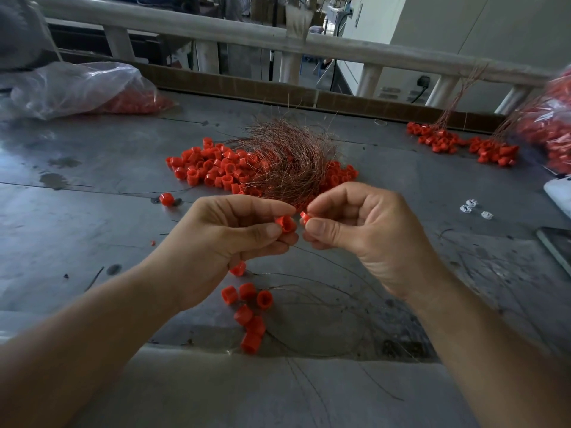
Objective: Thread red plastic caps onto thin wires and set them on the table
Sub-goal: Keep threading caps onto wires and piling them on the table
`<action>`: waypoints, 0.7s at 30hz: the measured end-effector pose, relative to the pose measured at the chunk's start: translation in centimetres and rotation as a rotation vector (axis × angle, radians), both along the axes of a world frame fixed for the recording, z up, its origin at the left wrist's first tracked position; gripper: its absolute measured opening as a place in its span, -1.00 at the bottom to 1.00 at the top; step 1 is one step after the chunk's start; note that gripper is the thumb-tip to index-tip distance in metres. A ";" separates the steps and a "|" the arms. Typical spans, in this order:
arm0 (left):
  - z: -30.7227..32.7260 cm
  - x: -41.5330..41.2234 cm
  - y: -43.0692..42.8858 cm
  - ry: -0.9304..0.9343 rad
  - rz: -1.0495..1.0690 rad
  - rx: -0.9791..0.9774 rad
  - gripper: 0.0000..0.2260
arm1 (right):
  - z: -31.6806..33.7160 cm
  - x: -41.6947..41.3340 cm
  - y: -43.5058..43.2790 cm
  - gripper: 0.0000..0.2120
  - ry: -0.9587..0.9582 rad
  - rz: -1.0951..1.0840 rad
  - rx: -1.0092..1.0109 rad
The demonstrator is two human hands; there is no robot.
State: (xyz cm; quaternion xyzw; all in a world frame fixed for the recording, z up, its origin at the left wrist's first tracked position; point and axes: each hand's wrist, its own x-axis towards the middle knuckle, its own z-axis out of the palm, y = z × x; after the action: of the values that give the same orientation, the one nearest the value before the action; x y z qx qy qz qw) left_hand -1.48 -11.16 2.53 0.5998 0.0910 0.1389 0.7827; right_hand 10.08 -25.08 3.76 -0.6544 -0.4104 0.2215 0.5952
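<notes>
My left hand point(222, 242) pinches a red plastic cap point(285, 223) between thumb and fingers, its opening turned to the right. Close beside it, my right hand point(355, 230) pinches a second, smaller-looking red cap point(305, 216) at its fingertips. The two caps almost touch above the grey table point(92, 242). Thin wires point(324, 267) trail from under my hands across the table. Several threaded caps point(247, 307) lie below my left hand. Behind my hands sits a tangled bundle of copper wires point(287, 159) on a pile of loose red caps point(210, 165).
A clear plastic bag with red caps point(77, 88) lies at the far left. Bunches of wired caps point(463, 145) and another bag of caps point(550, 128) sit at the far right. Small white pieces point(472, 208) lie right of my hands. A railing point(278, 35) runs behind the table.
</notes>
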 end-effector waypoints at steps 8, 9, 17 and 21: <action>-0.2 0.2 -0.2 0.015 0.039 0.073 -0.83 | -0.7 -0.2 0.4 -0.83 -0.135 0.005 -0.025; -0.2 0.2 -0.2 0.019 0.035 0.082 -0.83 | -0.7 -0.3 0.4 -0.84 -0.155 0.001 -0.016; -0.3 0.2 -0.4 0.042 0.041 0.094 -0.81 | -1.1 -0.8 0.7 -0.81 -0.242 -0.012 0.024; -0.3 0.2 -0.5 0.046 0.039 0.130 -0.80 | -1.2 -0.8 0.7 -0.77 -0.314 -0.029 0.019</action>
State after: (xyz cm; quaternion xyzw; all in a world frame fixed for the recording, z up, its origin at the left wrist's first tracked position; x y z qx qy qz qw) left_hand -1.24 -11.63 2.26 0.6505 0.1116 0.1461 0.7369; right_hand 9.27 -24.33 2.54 -0.6813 -0.4909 0.1040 0.5329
